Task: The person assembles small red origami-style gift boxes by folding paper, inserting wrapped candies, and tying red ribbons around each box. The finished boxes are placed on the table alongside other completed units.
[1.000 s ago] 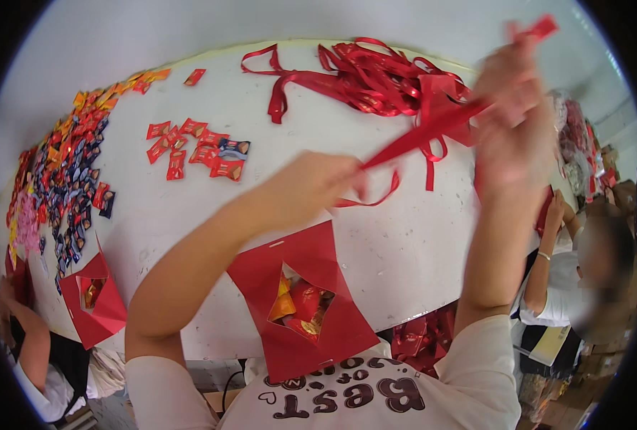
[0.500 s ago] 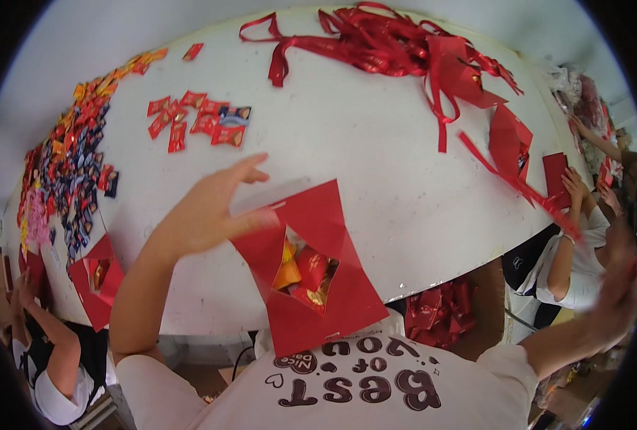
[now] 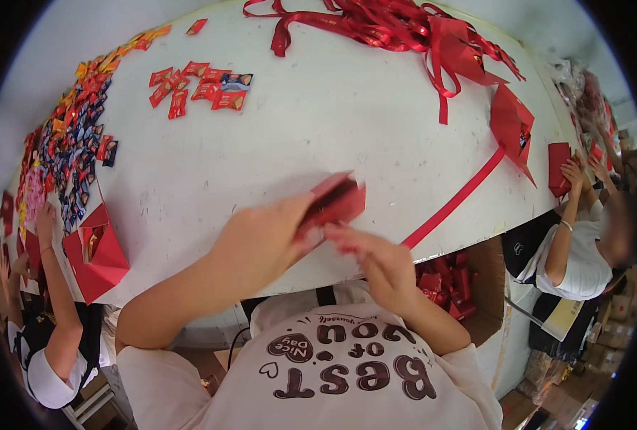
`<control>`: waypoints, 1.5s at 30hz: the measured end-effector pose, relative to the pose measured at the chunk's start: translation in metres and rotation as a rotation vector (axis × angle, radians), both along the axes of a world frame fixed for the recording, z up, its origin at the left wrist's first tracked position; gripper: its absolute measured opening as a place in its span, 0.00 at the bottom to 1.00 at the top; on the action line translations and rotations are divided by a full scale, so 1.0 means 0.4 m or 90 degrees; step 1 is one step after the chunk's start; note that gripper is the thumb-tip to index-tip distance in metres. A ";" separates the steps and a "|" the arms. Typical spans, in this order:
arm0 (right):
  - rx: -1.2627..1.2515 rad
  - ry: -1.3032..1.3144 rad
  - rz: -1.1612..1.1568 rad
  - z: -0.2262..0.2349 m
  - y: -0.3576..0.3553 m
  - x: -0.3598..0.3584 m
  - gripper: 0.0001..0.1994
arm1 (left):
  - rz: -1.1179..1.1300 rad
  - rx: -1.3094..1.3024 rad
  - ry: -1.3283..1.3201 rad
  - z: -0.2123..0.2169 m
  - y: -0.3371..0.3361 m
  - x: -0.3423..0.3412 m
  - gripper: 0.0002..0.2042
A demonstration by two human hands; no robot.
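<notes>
A: At the table's left edge [image 3: 189, 186], an open red box [image 3: 96, 251] is seen by a co-worker. Centre?

B: A red gift box [image 3: 333, 203] is gripped by the left hand [image 3: 261, 240], near the table's front edge; the right hand [image 3: 369, 254] is pressed to it, fingers loose. A ribbon strip [image 3: 455, 204] lies untied alongside; tying appears outstanding.

Your box [image 3: 333, 202] sits at the table [image 3: 347, 129] near edge; ribbons [image 3: 390, 21] far edge, sweets [image 3: 68, 143] left edge.
</notes>
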State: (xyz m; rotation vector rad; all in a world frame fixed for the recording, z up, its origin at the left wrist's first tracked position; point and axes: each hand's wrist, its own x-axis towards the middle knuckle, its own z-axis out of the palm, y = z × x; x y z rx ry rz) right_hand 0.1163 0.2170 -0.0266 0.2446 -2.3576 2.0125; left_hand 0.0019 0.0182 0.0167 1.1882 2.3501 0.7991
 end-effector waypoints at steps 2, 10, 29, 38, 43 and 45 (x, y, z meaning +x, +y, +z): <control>-0.093 -0.142 -0.091 -0.010 -0.006 -0.009 0.16 | 0.127 -0.019 -0.116 -0.018 -0.003 -0.006 0.27; -0.329 -0.221 -0.189 -0.024 -0.041 0.006 0.17 | 0.174 0.122 0.109 -0.071 0.006 0.047 0.20; -0.478 -0.357 -0.267 -0.004 -0.105 -0.040 0.07 | 0.150 0.210 -0.101 -0.054 -0.005 0.025 0.10; -0.522 -0.365 -0.283 0.012 -0.106 -0.045 0.07 | 0.126 0.204 -0.078 -0.054 -0.003 0.029 0.13; -0.513 -0.360 -0.287 0.014 -0.108 -0.046 0.06 | 0.126 0.207 -0.084 -0.056 -0.004 0.030 0.13; -0.489 -0.347 -0.326 0.015 -0.106 -0.045 0.07 | 0.120 0.206 -0.072 -0.058 -0.004 0.030 0.13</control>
